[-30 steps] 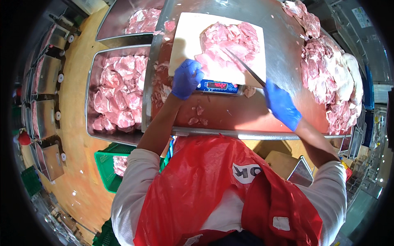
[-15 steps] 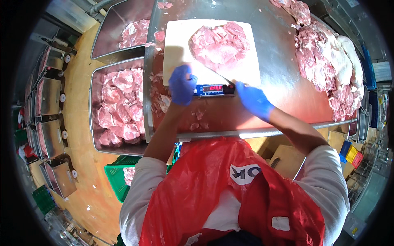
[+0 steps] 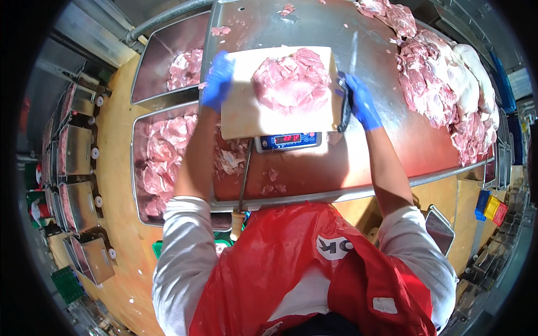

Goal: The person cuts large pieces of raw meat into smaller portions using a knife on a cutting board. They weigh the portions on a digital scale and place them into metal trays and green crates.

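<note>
My left hand (image 3: 218, 81), blue-gloved, grips the left edge of a white cutting board (image 3: 238, 101). A pile of pink raw meat (image 3: 291, 78) lies on that board, above a blue digital scale (image 3: 288, 140) with a red display. At the board's right edge, my gloved right hand (image 3: 358, 98) is closed on a black knife (image 3: 344, 109); its blade is hard to make out. Below my left hand, a long metal rod (image 3: 246, 168) with a pale wooden handle lies across the table's near edge.
The steel table (image 3: 370, 157) holds a large mound of meat (image 3: 426, 78) at right and scraps at left. Two steel tubs of meat (image 3: 168, 143) (image 3: 182, 70) sit at left. Behind them stand wheeled bins (image 3: 75, 151). A green crate (image 3: 159, 249) is below; coloured containers (image 3: 493, 210) are lower right.
My left hand has moved up and outward to the board's left edge. My right hand has risen to its right edge, taking the knife off the meat. The view has shifted.
</note>
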{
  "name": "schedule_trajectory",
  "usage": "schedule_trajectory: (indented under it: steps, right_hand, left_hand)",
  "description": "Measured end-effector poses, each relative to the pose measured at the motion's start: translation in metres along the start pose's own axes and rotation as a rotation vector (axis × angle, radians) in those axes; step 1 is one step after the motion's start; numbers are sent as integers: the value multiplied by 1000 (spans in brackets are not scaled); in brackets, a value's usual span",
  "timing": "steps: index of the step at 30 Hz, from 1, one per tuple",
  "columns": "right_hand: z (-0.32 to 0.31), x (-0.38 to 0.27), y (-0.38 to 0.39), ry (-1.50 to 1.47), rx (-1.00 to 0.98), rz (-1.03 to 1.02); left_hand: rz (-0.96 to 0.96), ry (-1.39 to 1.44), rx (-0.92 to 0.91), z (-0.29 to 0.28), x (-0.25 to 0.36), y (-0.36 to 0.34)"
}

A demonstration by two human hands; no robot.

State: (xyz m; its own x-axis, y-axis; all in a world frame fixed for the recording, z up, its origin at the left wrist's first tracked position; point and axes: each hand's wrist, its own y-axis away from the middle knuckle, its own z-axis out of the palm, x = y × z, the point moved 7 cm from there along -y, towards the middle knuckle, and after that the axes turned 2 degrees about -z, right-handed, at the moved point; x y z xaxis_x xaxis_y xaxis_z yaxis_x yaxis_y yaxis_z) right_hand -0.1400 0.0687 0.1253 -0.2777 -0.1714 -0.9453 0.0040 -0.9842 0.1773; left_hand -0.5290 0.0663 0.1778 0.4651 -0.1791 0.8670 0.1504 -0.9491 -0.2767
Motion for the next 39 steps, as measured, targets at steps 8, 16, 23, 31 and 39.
schedule_trajectory:
  steps: [8,16,23,31,39]
  right_hand:
    - [108,3,-42,110,-381,121]
    - [134,-24,-3,383,-500,-19]
    - [94,11,18,297,-352,-45]
    - [23,37,48,-187,-87,74]
    - [125,-5,-12,316,-378,-109]
  left_hand:
    - [-165,423,7,107,-35,20]
    - [-133,561,-156,104,-25,7]
    - [547,135,-463,106,-8,-30]
    - [-365,582,-318,75,-76,5]
    - [-183,784,-143,105,-44,36]
